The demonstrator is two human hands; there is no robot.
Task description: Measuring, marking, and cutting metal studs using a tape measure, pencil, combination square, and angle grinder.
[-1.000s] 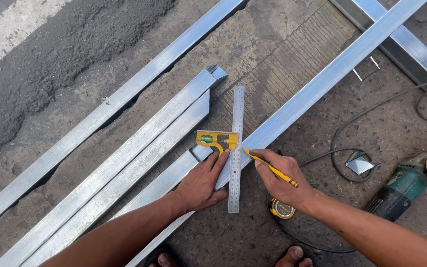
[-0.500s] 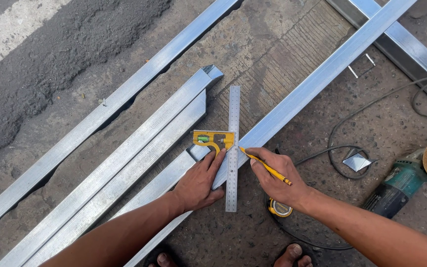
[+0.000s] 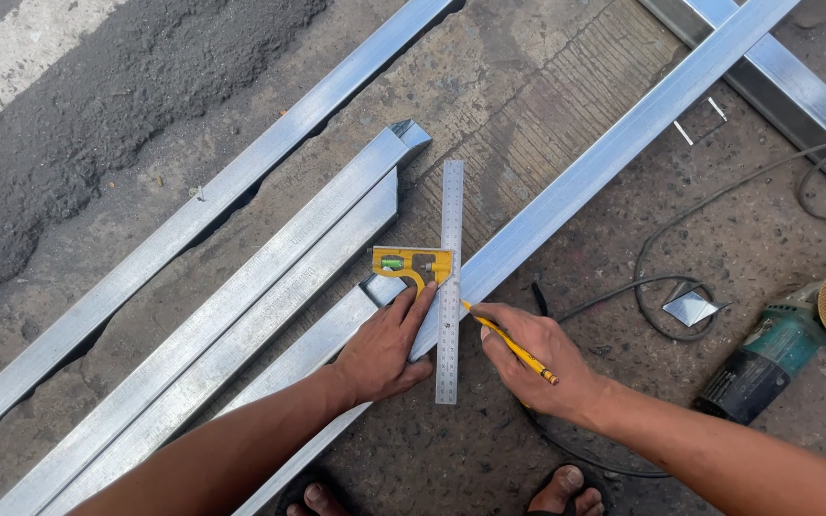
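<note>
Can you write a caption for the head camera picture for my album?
Left hand presses a yellow square on a metal bar; right hand marks with a pencil.

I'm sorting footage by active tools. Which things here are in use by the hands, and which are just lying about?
In use:
left hand pressing the combination square
right hand holding the yellow pencil
long metal tube under the square

Lying about:
angle grinder and its cable
other metal tubes
small metal offcut
</note>
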